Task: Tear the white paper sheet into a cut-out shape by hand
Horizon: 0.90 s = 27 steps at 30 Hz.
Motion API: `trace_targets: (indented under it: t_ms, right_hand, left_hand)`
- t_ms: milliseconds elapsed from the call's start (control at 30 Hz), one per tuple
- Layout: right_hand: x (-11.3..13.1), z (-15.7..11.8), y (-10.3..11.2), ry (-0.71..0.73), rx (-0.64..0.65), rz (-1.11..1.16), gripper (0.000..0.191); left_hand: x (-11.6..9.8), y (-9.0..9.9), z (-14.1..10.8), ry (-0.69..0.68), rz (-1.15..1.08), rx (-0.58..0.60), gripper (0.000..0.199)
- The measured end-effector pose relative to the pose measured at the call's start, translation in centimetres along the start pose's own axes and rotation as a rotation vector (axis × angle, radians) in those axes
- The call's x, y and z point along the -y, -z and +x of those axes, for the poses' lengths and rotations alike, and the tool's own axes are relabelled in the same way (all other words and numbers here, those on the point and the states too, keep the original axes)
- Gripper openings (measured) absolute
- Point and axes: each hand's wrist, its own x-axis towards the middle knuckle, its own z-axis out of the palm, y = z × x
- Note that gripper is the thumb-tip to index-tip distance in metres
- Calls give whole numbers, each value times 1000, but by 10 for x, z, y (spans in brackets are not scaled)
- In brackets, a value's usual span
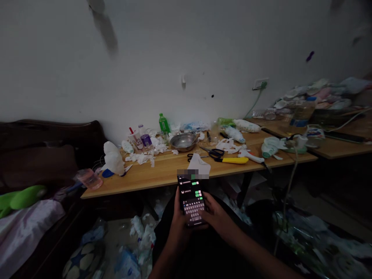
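A lit smartphone (192, 199) is held upright over my lap, its screen showing a chat and an on-screen keyboard. My left hand (180, 217) wraps round the phone's left side and lower edge. My right hand (214, 212) grips it from the right, the thumb lying over the keyboard. Just beyond the phone's top, a white tissue (200, 164) hangs at the table's front edge. Black-handled scissors (213, 152) and a yellow-handled utility knife (232, 160) lie on the table behind it.
The wooden table (139, 178) carries a metal bowl (183, 142), a green bottle (164, 123), a purple-labelled bottle (145, 137) and crumpled tissues. A pink-tinted container (89, 179) stands at its left corner. A cable (290, 182) hangs at right. Litter and a ball (83, 260) lie on the floor.
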Motion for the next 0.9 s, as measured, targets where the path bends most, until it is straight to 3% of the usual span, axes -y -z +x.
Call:
trace_targets:
  t_ms: [100, 267, 400, 533, 900]
  right_hand:
    - [-2, 0, 3, 20, 26, 5, 63]
    - [-1, -2, 5, 28, 53, 55, 57]
    - [-2, -3, 4, 24, 41, 41, 55]
    - [-4, -3, 3, 53, 36, 7, 54]
    - [5, -5, 5, 22, 85, 43, 58]
  left_hand:
    - [-1, 3, 3, 29, -67, -9, 107]
    - [2, 7, 4, 8, -128, 18, 99]
    - [2, 1, 4, -9, -67, -61, 82]
    - [1, -2, 4, -16, -29, -103, 80]
    - [1, 5, 1, -29, -34, -18, 104]
